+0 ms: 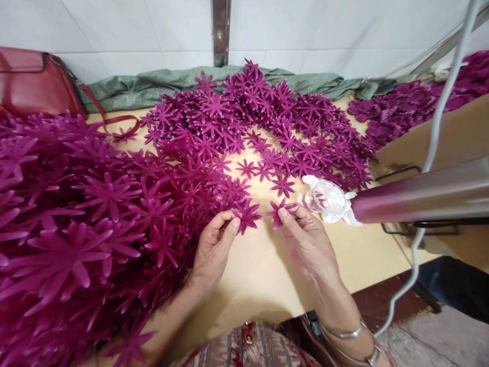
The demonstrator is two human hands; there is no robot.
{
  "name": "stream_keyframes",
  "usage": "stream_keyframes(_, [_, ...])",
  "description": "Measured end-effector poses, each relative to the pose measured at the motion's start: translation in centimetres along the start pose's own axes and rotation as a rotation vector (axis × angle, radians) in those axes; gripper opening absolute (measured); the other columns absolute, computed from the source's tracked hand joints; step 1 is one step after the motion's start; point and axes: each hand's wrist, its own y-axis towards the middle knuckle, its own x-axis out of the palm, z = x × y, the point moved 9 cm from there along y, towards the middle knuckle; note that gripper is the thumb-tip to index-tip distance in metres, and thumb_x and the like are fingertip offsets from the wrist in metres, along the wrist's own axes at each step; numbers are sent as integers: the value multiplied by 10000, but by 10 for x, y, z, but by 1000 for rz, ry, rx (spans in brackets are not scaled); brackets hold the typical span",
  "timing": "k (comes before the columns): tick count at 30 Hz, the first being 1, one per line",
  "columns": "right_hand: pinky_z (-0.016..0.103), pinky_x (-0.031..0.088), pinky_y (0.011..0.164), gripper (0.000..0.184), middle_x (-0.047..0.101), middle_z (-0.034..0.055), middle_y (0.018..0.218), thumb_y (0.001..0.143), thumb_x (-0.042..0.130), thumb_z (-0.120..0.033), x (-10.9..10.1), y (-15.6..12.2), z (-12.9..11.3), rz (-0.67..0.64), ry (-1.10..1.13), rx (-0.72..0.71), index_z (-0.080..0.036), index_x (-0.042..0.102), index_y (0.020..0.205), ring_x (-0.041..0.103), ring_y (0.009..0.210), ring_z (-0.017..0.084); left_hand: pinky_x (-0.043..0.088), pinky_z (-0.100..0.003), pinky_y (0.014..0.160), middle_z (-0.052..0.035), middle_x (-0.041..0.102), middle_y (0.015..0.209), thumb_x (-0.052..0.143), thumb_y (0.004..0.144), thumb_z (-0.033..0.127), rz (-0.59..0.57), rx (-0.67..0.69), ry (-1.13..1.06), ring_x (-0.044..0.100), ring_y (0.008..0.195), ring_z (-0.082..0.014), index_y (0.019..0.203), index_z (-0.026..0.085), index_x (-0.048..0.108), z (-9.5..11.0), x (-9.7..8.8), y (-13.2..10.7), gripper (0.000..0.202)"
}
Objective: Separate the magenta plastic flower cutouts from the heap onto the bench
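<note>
My left hand (pixel 214 243) pinches a magenta star-shaped petal piece (pixel 247 214) between thumb and fingers, just above the tan table (pixel 263 265). My right hand (pixel 305 238) pinches a second magenta petal piece (pixel 280 208) close beside it. The two pieces are a short gap apart. Just right of my right hand a metal rod (pixel 420 196) lies across, with a clear plastic tip (pixel 326 200) at its end.
Heaps of magenta petal pieces cover the left (pixel 69 219) and the back (pixel 260 117) of the table. A red bag (pixel 34 81) and green cloth (pixel 160 84) lie by the wall. A cardboard box (pixel 439 137) of more petals and a grey cable (pixel 435 137) are at right.
</note>
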Motion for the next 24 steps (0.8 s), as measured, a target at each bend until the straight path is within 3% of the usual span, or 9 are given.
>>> stream_keyframes(4, [297,507,729,251,690,-16,787,861,813,-464,-4,2,-1,-6,-91,-54,-236,710,830,592,733,145,489,-257,893,-7,664,979,754,924,441,5,10,3,585,919,-143,1001,221,732,1,0,0,234])
stream_keyframes(11, [272,480,668,286,634,-29,722,821,851,-463,-4,3,-4,-20,-86,-54,-224,697,788,539,682,131,486,-246,872,3,667,965,750,926,439,7,11,12,582,899,-137,993,227,733,0,-1,0,223])
stream_keyframes(15, [282,480,710,268,627,-30,738,901,785,-448,-5,4,-10,-15,-157,-106,-224,687,790,554,702,129,499,-264,900,0,679,972,747,926,451,12,15,8,604,911,-144,1000,230,740,-2,-3,1,233])
stream_keyframes(19, [328,517,823,137,703,4,950,994,674,-381,-1,0,-28,2,-350,-246,-263,723,1043,638,870,165,508,-280,911,-5,689,976,748,926,453,7,16,11,619,926,-153,1013,229,754,-2,-3,2,240])
stream_keyframes(21, [338,527,850,183,720,14,1053,1008,643,-335,8,-6,-36,-42,-400,-298,-291,707,1174,655,934,172,500,-276,924,-9,702,1004,742,937,426,-3,29,27,623,950,-154,1021,230,760,1,-1,2,214])
stream_keyframes(24, [319,524,804,185,708,0,975,1031,555,-247,23,-15,-42,-114,-419,-332,-289,725,1089,639,862,156,490,-268,946,-15,712,1039,739,945,370,-31,104,97,629,997,-159,984,234,772,10,3,0,146])
